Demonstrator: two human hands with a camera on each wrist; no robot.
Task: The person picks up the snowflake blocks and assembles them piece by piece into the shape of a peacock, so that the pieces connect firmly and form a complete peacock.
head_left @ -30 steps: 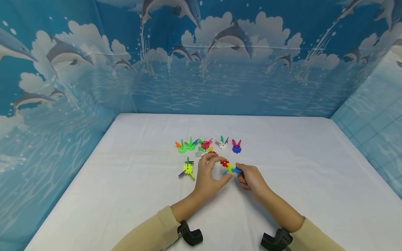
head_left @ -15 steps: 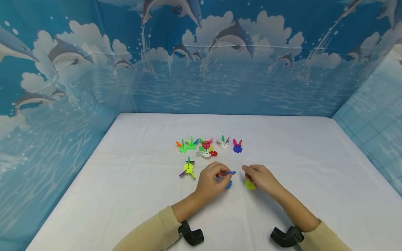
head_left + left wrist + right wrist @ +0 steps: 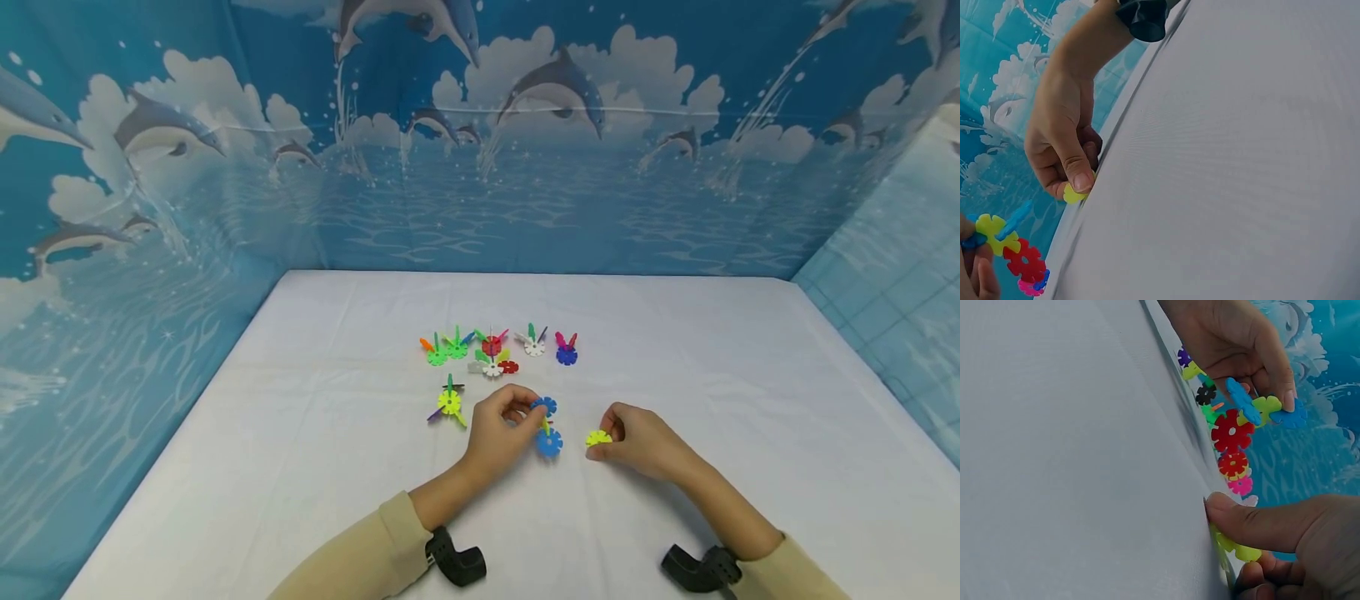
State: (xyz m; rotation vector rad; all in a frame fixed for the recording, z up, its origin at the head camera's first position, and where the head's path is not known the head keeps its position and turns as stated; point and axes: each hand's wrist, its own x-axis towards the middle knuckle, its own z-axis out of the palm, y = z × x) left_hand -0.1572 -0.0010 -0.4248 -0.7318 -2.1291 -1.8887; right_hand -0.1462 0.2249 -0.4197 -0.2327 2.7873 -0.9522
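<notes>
My left hand (image 3: 498, 425) pinches a small chain of joined plastic snowflake discs (image 3: 550, 444). Blue, yellow and red discs show in it in the left wrist view, where a red disc (image 3: 1024, 260) hangs at the lower left. From the right wrist view, the thumb of that hand presses on a blue disc (image 3: 1294, 417) at the chain's end. A single yellow snowflake disc (image 3: 597, 437) is held between thumb and fingers of my right hand (image 3: 647, 442), to the right of the chain and apart from it. Part of that disc is hidden by the thumb.
Several built snowflake-disc figures stand beyond the hands on the white tabletop (image 3: 337, 433). A yellow one (image 3: 450, 403) is nearest the left hand; a purple one (image 3: 567, 354) ends the back row at right. A blue dolphin curtain (image 3: 480, 200) closes off the back.
My right hand has moved right, away from the chain, and now points the yellow disc leftward. The left hand stays near its place; the chain has turned, so two blue discs show.
</notes>
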